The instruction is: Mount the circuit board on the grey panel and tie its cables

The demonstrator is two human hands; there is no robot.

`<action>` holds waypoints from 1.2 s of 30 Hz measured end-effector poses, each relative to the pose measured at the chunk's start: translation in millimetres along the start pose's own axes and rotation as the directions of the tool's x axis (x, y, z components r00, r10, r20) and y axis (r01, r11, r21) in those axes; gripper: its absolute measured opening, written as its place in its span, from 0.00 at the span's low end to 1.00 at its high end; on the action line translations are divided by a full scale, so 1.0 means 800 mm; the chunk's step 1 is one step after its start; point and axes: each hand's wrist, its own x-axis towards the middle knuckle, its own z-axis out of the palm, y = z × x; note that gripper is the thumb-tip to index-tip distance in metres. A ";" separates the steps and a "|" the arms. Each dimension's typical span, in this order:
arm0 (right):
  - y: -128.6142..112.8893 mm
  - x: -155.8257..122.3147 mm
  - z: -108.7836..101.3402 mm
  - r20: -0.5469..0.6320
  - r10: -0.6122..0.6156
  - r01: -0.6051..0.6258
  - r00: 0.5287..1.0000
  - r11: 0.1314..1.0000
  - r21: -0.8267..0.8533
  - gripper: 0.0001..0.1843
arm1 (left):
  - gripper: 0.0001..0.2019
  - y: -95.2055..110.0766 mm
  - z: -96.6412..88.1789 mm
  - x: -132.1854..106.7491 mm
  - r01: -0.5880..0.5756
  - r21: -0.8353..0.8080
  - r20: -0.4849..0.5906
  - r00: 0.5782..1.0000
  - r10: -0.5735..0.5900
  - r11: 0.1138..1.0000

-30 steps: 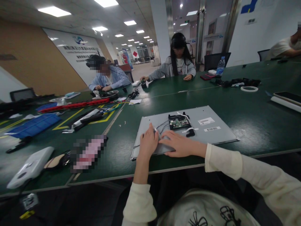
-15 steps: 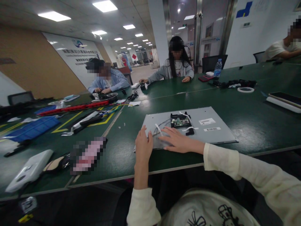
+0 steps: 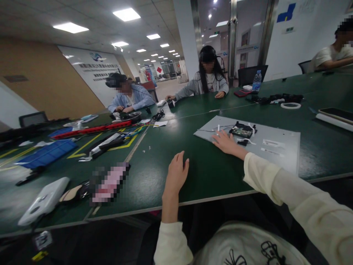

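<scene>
A flat grey panel lies turned at an angle on the green table. Mounted on it is a green circuit board in a black frame, with thin cables, strips of white tape and two paper labels. My right hand rests over the panel's left part, fingers spread, beside the board and a white tape tab. Left of the panel and apart from it, my left hand hovers at or just above the tabletop, fingers extended, holding nothing.
At left are a pink phone-like item, a white device, a blue tray and a red strip. A white ring, black straps and a water bottle stand at right. Two people sit across the table.
The panel has turned clockwise and shifted right, away from my left hand. My right hand has moved right and farther out with it; my left hand no longer touches the panel's edge.
</scene>
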 end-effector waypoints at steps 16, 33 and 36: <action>0.158 0.029 -0.013 -0.183 0.472 -0.493 0.862 0.865 -0.091 0.27 | 0.21 0.003 -0.001 -0.011 -0.044 -0.029 0.112 0.993 0.047 0.999; 0.197 -0.017 -0.024 -0.207 0.269 -0.328 0.941 0.874 -0.357 0.27 | 0.22 0.001 0.001 -0.006 -0.046 0.005 0.154 0.987 0.045 0.999; 0.199 -0.022 -0.021 -0.261 0.274 -0.350 0.926 0.882 -0.315 0.27 | 0.22 -0.001 0.003 -0.005 -0.066 0.003 0.146 0.987 0.065 0.998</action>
